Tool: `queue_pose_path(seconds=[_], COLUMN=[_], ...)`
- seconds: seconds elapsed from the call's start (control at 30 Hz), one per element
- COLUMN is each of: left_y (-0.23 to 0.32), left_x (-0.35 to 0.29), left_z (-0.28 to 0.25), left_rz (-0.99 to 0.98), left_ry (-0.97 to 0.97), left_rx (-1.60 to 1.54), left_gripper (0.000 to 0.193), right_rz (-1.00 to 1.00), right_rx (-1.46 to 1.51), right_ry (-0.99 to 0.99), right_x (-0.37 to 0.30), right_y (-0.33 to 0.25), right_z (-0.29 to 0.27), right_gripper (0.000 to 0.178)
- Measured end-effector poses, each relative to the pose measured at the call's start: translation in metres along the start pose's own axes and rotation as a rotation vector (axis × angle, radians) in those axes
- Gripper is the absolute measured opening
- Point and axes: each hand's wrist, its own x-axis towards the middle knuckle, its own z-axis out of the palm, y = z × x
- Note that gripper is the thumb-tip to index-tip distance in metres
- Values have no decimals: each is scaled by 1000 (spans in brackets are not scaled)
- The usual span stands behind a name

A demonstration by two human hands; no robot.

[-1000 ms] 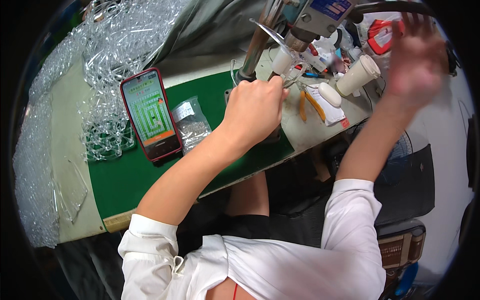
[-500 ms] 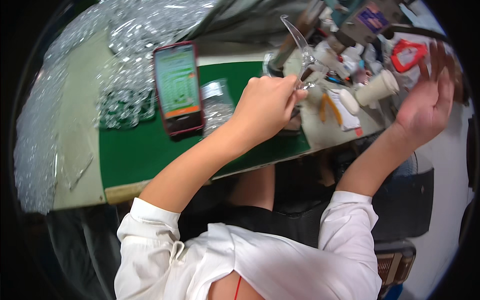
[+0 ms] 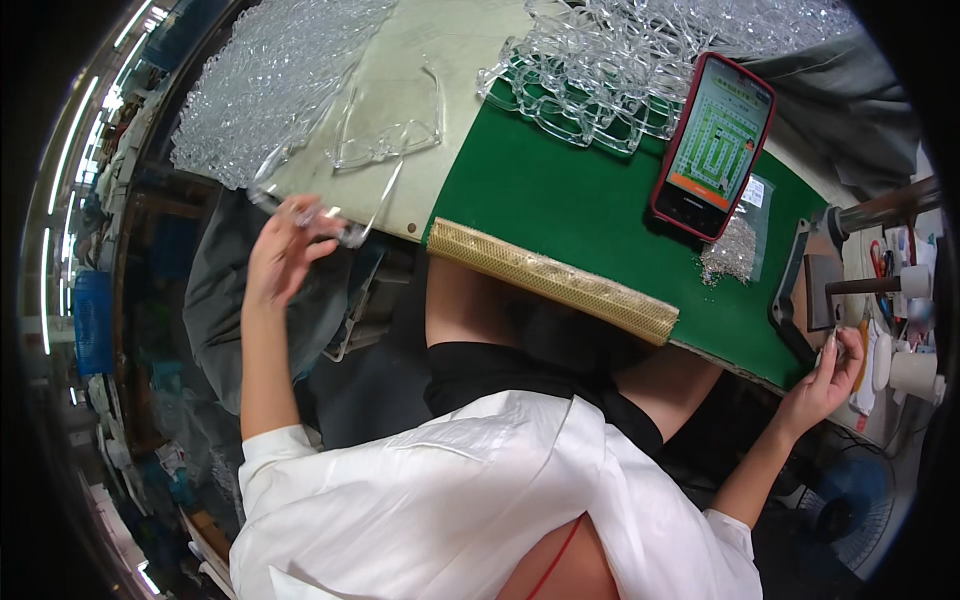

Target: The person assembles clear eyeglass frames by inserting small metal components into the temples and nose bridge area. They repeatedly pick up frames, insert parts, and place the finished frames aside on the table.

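1. I am observing the left hand [image 3: 285, 255] beyond the left edge of the green mat [image 3: 540, 210]; its fingers are curling narrowly around a clear spectacle frame [image 3: 352, 236].
2. That frame is hanging left of the mat, near a loose frame [image 3: 380, 148] that is lying on the pale table [image 3: 440, 35]. I am judging that a light grip, with the temple arms clear of the loose frame, is best avoiding scratches and snags.
3. The right hand [image 3: 822, 385] is hovering near the mat's right corner, thumb and fingertips standing close; I cannot tell whether they are pinching anything.
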Motion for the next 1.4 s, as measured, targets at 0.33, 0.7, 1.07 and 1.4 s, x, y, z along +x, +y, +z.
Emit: queue_pose_path(seconds=[0.33, 0.7, 1.07, 1.4], left_y=[-6, 85, 72, 18], left_x=[106, 150, 93, 22], left_z=[180, 224, 166, 228], left_rz=[863, 917, 208, 348], left_ry=[-175, -683, -483, -642], left_rx=[1101, 1447, 420, 85], left_gripper=[25, 6, 44, 72], right_rz=[38, 13, -50, -182], right_rx=[4, -330, -434, -563], right_ry=[-253, -686, -731, -756], right_x=[-18, -9, -8, -7], right_y=[-26, -37, -35, -32], right_z=[34, 71, 86, 88], right_gripper=[13, 14, 12, 9])
